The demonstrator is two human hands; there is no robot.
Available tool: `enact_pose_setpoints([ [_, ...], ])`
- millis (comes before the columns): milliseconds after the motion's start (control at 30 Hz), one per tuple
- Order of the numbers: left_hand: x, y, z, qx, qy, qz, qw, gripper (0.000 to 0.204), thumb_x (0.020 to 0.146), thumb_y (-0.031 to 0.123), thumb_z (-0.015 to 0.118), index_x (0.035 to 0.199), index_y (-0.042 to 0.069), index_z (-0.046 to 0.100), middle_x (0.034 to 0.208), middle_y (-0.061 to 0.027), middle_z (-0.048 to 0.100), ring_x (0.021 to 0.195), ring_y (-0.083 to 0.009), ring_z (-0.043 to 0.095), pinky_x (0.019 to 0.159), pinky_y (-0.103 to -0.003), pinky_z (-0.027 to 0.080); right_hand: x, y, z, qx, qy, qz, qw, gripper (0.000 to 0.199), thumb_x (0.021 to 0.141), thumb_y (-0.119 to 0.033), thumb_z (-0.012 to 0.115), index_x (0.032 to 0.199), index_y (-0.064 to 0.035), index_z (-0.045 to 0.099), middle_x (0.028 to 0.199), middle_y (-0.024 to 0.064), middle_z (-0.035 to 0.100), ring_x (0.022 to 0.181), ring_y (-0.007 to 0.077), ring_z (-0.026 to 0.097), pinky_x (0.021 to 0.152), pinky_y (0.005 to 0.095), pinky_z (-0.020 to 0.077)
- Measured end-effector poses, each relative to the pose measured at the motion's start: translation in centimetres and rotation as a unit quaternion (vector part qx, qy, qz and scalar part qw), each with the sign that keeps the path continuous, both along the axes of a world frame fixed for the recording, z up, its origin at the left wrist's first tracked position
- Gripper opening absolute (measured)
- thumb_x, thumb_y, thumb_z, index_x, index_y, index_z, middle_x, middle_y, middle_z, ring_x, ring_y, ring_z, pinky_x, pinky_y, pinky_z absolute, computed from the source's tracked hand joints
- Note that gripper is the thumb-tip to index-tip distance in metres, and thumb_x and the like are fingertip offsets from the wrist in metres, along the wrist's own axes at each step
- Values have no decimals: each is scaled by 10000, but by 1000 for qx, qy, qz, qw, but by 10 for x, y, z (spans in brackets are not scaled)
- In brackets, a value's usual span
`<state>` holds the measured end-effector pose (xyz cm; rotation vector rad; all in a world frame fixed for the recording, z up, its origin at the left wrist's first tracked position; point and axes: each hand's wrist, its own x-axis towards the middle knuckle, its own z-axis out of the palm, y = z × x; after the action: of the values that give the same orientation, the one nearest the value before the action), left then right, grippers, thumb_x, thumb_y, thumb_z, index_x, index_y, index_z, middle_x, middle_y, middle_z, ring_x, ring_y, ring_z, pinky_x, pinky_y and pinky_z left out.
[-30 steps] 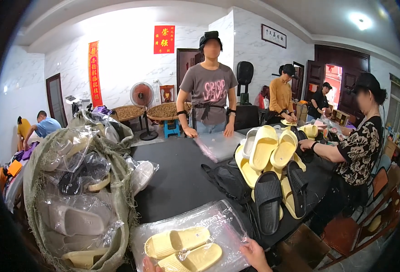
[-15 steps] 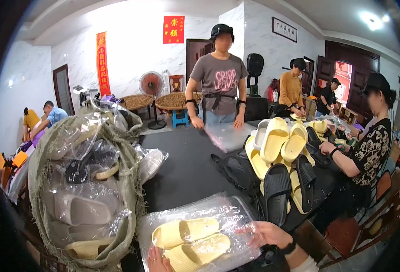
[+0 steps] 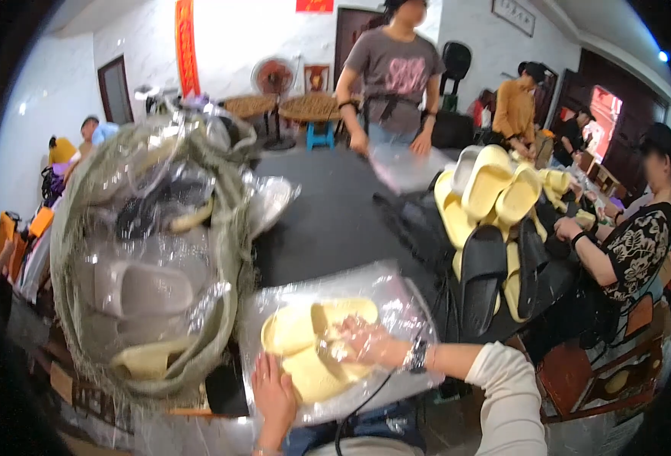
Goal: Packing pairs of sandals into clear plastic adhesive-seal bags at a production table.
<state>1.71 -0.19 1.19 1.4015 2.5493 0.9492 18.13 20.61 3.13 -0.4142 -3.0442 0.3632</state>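
A pair of pale yellow slide slippers [image 3: 309, 378] lies side by side on a clear plastic bag [image 3: 404, 296] at the table's near edge. Shiny film shows around them. My left hand [image 3: 274, 391] rests beside the nearer slipper, fingers stretched out over the bag's left edge and holding nothing. Across the slippers reaches my right hand [image 3: 366, 343], in from the right, over their right-hand ends. Its fingers are blurred among glints of plastic. I cannot tell whether it is under the film or grips a slipper.
On the left stands a large woven sack [image 3: 236, 304] full of bagged slippers. Loose yellow and black slippers [image 3: 483, 266] are piled at the right on the black table [image 3: 312, 220]. Across it a person [image 3: 396, 76] handles clear bags [image 3: 404, 167]; another person [image 3: 632, 235] works at right.
My right hand has moved left from the bag's right edge onto the slippers. My left hand stays at the left edge, showing more fully. The view has tipped downward.
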Motion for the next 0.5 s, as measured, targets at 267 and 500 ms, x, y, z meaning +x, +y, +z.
enact_pose_setpoints([
  [267, -5, 8, 2, 4, 37, -7, 999, 525, 902, 265, 414, 1360, 14, 364, 1411, -195, 347, 1322, -345, 294, 1080, -459, 208, -29, 5, 38, -33, -78, -5, 996, 472, 882, -385, 468, 1294, -156, 474, 1137, 132, 560, 1036, 289, 555, 821, 434, 456],
  [500, -5, -2, -6, 17, 1, -12, 1000, 550, 892, 270, 422, 1361, -7, 349, 1375, -221, 379, 1312, -354, 298, 1085, -451, 191, -38, -10, -8, -29, 159, 32, 986, 189, 765, -148, 565, 906, -25, 593, 962, 129, 548, 975, 309, 530, 780, 428, 437],
])
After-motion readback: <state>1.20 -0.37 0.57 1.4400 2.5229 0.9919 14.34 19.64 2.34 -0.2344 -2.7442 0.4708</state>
